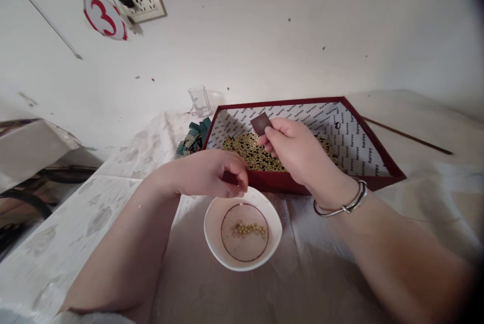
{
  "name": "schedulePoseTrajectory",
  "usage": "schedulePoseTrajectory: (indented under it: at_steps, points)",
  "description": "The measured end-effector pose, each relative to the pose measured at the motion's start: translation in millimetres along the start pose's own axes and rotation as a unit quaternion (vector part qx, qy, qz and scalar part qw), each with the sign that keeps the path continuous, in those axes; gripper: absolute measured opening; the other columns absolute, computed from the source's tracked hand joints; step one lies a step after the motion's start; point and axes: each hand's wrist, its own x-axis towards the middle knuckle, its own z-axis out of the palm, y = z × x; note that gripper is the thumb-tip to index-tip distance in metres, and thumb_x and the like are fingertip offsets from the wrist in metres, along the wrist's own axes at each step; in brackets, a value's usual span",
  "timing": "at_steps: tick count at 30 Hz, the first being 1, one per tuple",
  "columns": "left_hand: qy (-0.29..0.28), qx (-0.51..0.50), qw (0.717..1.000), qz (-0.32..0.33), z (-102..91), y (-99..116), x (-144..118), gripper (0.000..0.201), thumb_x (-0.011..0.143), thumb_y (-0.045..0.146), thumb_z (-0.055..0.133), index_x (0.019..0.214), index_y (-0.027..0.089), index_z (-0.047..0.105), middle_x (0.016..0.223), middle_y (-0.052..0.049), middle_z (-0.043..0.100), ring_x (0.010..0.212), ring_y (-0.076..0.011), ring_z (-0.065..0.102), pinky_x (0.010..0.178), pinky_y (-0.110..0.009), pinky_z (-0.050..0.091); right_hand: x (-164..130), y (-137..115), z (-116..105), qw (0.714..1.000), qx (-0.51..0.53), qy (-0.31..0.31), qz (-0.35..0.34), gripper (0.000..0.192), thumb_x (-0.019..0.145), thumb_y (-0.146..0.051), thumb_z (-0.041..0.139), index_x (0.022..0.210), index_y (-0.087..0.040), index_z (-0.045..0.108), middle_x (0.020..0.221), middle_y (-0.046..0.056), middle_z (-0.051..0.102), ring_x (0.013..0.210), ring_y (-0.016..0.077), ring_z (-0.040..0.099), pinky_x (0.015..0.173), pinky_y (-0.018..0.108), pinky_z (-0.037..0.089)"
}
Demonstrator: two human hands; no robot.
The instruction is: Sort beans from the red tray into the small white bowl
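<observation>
The right hand [293,150] is pinching a dark card [260,123] over the red box [378,175] of beans [253,152]; the left hand [212,172] is hovering curled, pinching something small, over the bowl [272,243] holding few beans.

Cloth-covered table [113,198] – white bowl [227,256], red tray [378,177], glass [199,101], paper scraps [192,138]

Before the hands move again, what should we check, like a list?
1. Left hand over the bowl: ok, it hovers at the rim.
2. Beans landed inside bowl: ok, a small pile at the bottom.
3. Right hand gripping the card: ok, pinched at its lower edge.
4. Box close behind bowl: ok.
5. Anything in the left fingers: cannot tell, they are curled shut.
6. Glass out of the way: ok, near the wall.
</observation>
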Motion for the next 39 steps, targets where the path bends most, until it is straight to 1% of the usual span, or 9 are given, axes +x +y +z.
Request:
schedulePoseTrajectory:
  at_steps: [4,10,15,20,26,30,33,35,39]
  points:
    - [0.008,-0.041,0.999,-0.005,-0.4,-4.0,0.6,0.017,0.083,0.028,0.050,0.081,0.017,0.063,0.089,-0.002,0.061,0.079,-0.0120,0.057,0.069,-0.022,0.042,0.2,-0.8,-0.4,1.000,0.006,-0.002,-0.007,0.022,0.082,-0.023,0.040,0.067,-0.019,0.055,0.061,0.001,0.058,0.058,0.0145,0.058,0.052,0.027,0.040]
    - [0.181,-0.105,0.969,-0.128,1.8,-8.5,3.4,0.021,0.086,0.033,0.041,0.093,0.021,0.056,0.088,0.000,0.062,0.075,-0.0114,0.055,0.062,-0.022,0.041,0.9,-0.2,-0.4,1.000,-0.001,-0.001,-0.016,0.023,0.082,-0.023,0.040,0.064,-0.019,0.054,0.066,0.002,0.063,0.059,0.0147,0.058,0.052,0.027,0.041]
    - [0.181,-0.059,0.971,-0.146,3.3,-8.3,8.7,0.021,0.084,0.032,0.041,0.086,0.021,0.059,0.078,0.002,0.060,0.062,-0.0093,0.049,0.054,-0.021,0.036,1.4,3.0,0.9,1.000,0.005,0.006,-0.021,0.022,0.082,-0.023,0.040,0.067,-0.019,0.056,0.069,0.003,0.065,0.059,0.0151,0.058,0.052,0.028,0.041]
    - [0.184,-0.063,0.969,-0.154,3.4,-10.6,10.1,0.027,0.084,0.040,0.040,0.088,0.020,0.059,0.083,-0.001,0.062,0.069,-0.0119,0.053,0.058,-0.023,0.039,1.6,5.4,1.3,1.000,0.006,0.002,-0.028,0.023,0.082,-0.024,0.040,0.069,-0.019,0.058,0.069,0.003,0.065,0.059,0.0154,0.058,0.053,0.028,0.041]
    - [0.154,0.002,0.971,-0.181,-0.6,-10.4,15.3,0.030,0.085,0.040,0.033,0.085,0.021,0.057,0.087,0.001,0.064,0.073,-0.0120,0.056,0.062,-0.022,0.041,-0.4,0.9,1.8,1.000,0.006,-0.002,-0.025,0.022,0.082,-0.023,0.040,0.066,-0.019,0.054,0.069,0.003,0.065,0.060,0.0148,0.058,0.054,0.027,0.041]
    - [0.112,0.084,0.964,-0.228,-8.2,-14.7,25.2,0.024,0.081,0.037,0.043,0.078,0.020,0.059,0.073,0.001,0.061,0.065,-0.0129,0.053,0.057,-0.024,0.037,-6.4,-10.6,2.8,0.999,0.000,-0.026,-0.019,0.023,0.083,-0.021,0.040,0.063,-0.019,0.052,0.069,0.002,0.065,0.059,0.0136,0.057,0.055,0.026,0.041]
    - [0.052,0.142,0.955,-0.254,-12.5,-19.9,37.2,0.018,0.077,0.033,0.052,0.071,0.018,0.060,0.064,0.001,0.057,0.063,-0.0135,0.052,0.059,-0.026,0.038,-10.4,-18.0,3.3,0.999,-0.004,-0.047,-0.018,0.024,0.084,-0.020,0.040,0.064,-0.019,0.053,0.071,0.003,0.064,0.062,0.0141,0.058,0.057,0.027,0.042]
    - [0.004,0.164,0.949,-0.269,-12.4,-23.6,46.4,0.018,0.078,0.032,0.055,0.075,0.016,0.061,0.070,0.000,0.059,0.069,-0.0140,0.054,0.065,-0.028,0.043,-11.3,-20.0,3.4,0.998,0.000,-0.053,-0.017,0.024,0.084,-0.020,0.040,0.063,-0.019,0.051,0.072,0.003,0.065,0.063,0.0145,0.058,0.058,0.027,0.042]
    - [-0.066,0.184,0.930,-0.310,-5.8,-30.9,62.1,0.027,0.086,0.035,0.051,0.103,0.014,0.056,0.103,-0.006,0.058,0.090,-0.0157,0.057,0.079,-0.036,0.049,-9.8,-18.6,3.7,0.998,0.008,-0.052,-0.018,0.024,0.084,-0.021,0.040,0.063,-0.019,0.051,0.071,0.003,0.065,0.064,0.0146,0.058,0.060,0.027,0.043]
